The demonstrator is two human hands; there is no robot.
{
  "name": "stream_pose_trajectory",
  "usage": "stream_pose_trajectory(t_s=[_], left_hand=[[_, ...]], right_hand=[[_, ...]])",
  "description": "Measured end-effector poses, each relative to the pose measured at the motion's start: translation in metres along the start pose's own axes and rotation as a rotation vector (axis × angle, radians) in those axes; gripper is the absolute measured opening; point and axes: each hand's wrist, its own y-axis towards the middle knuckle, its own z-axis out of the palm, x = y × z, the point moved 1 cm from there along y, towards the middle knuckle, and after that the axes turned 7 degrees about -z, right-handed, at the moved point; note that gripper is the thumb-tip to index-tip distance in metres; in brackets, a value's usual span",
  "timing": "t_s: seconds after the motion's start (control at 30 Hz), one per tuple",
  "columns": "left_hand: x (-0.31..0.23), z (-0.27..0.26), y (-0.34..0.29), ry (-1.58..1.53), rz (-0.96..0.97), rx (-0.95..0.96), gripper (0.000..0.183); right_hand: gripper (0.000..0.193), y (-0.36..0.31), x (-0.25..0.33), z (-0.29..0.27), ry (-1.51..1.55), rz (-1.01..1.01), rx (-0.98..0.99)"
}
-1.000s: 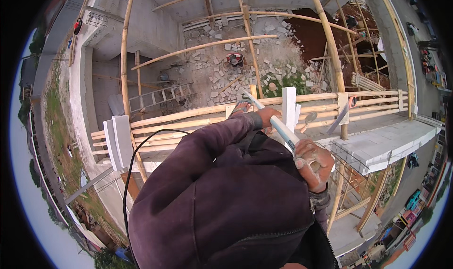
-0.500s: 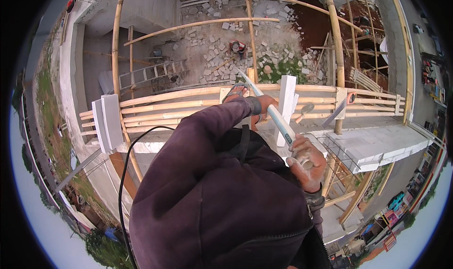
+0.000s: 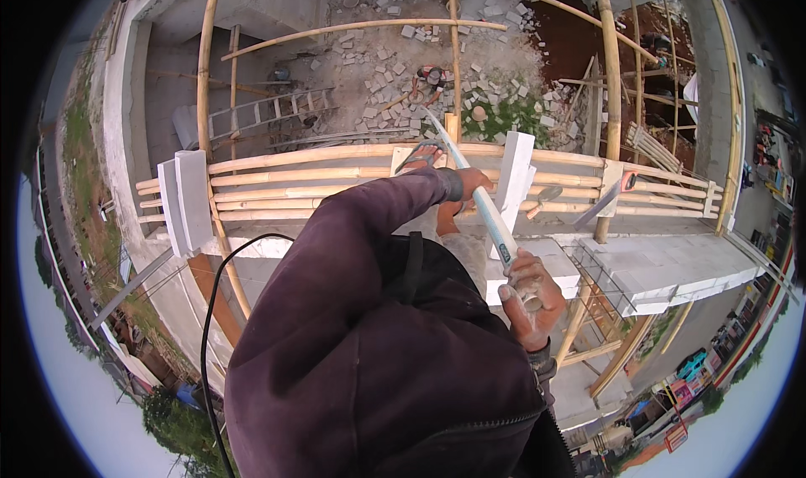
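A long white plastic pipe (image 3: 495, 223) slants from near my body out over the bamboo railing, its far end pointing down to the ground below. My left hand (image 3: 475, 184) is wrapped around its middle part. Closer to me, my right hand (image 3: 536, 297) grips the pipe by its near end, whose open mouth shows beside the fingers. A sandalled foot (image 3: 421, 154) rests by the bamboo poles, left of the pipe. Just right of the pipe stands an upright white block (image 3: 514, 176).
Bamboo poles (image 3: 302, 176) run across in front. A trowel (image 3: 547, 196) and a handsaw (image 3: 606, 199) are at right, near a white block wall (image 3: 672, 260). Below, a person (image 3: 432, 78) bends among broken blocks. A ladder (image 3: 277, 110) lies lower left; a black cable (image 3: 208, 344) hangs beside me.
My right hand and the pipe's near end have shifted left and slightly down in the view. The person below has arms stretched out more. Both my hands keep hold of the pipe.
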Motion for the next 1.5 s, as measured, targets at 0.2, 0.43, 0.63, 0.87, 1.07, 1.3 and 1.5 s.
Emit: stream_pose_trajectory(t_s=[0.2,0.43,0.63,0.87,1.07,1.3,1.5], left_hand=[[0.014,0.002,0.003,-0.044,0.069,-0.063,0.013],[0.006,-0.011,-0.006,0.062,-0.015,-0.064,0.016],[-0.008,-0.011,-0.013,0.138,-0.215,0.034,0.026],[-0.019,-0.037,-0.039,0.169,-0.383,0.000,0.023],[-0.019,-0.115,-0.038,-0.089,-0.181,-0.252,0.025],[-0.157,-0.261,-0.056,-0.128,-0.228,-0.645,0.030],[-0.336,-0.342,-0.083,0.075,0.112,-0.956,0.023]], right_hand=[[0.019,0.000,-0.008,0.009,0.015,0.007,-0.051],[0.016,0.010,-0.014,0.009,0.015,0.013,-0.055],[0.012,0.005,-0.020,0.011,0.048,0.029,-0.052],[0.011,0.027,-0.019,0.025,0.037,-0.015,0.096],[0.018,0.112,0.015,0.027,0.054,-0.144,0.374],[0.093,0.228,-0.004,0.009,0.331,-0.162,0.300],[0.078,0.247,-0.125,0.103,-0.068,-0.102,0.431]])
